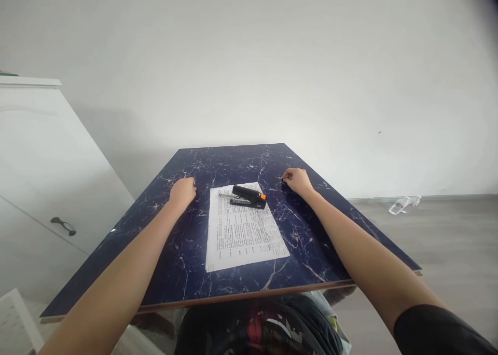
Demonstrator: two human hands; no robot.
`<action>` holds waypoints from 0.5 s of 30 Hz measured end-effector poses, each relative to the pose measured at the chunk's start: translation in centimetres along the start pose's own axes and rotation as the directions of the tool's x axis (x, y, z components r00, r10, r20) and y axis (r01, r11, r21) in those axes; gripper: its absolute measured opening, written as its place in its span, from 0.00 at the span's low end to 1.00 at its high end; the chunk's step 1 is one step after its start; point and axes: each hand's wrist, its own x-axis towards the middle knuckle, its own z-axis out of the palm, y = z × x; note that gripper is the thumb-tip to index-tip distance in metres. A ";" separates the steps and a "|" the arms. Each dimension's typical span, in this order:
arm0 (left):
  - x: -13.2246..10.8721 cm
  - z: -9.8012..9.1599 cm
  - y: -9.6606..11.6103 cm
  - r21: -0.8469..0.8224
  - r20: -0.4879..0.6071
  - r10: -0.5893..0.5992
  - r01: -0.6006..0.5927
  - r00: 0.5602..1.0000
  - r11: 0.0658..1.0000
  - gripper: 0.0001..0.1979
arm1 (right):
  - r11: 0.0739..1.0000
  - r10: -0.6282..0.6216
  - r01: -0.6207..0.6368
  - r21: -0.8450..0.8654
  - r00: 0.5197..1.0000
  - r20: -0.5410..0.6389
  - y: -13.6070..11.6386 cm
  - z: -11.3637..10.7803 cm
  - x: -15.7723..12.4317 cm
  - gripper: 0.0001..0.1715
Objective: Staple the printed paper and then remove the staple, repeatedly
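A black stapler [249, 198] with an orange tip lies on a printed sheet of paper [237, 241], its top raised and the metal channel showing at the left. To the left of the paper, my left hand [182, 193] rests on the dark blue marbled table [187, 272], fingers curled into a fist with nothing visible in it. My right hand [298, 180], right of the stapler and apart from it, has its fingertips pinched low over the tabletop. A small dark spot shows at those fingertips; I cannot make out what it is.
A white cabinet [46, 152] with a dark handle [63, 225] stands at the left. The table's far edge is near a plain wall [249, 74]. Clear plastic packaging [403, 204] lies on the floor at the right. My lap is below the table's near edge.
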 end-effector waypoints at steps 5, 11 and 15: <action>-0.4 -0.2 1.0 -0.058 0.002 0.054 -0.054 0.999 0.997 0.19 | 0.998 -0.025 0.027 -0.051 0.999 0.025 -0.2 0.3 -0.2 0.10; -0.6 -0.1 1.4 -0.152 -0.008 0.070 -0.071 0.997 0.986 0.16 | 0.990 -0.134 0.131 -0.055 0.989 -0.060 -2.7 -0.4 -0.9 0.17; -1.2 -1.1 2.5 -0.208 -0.054 0.094 -0.103 0.994 0.973 0.14 | 0.971 -0.237 0.238 -0.001 0.970 -0.054 -4.9 -0.3 -1.6 0.20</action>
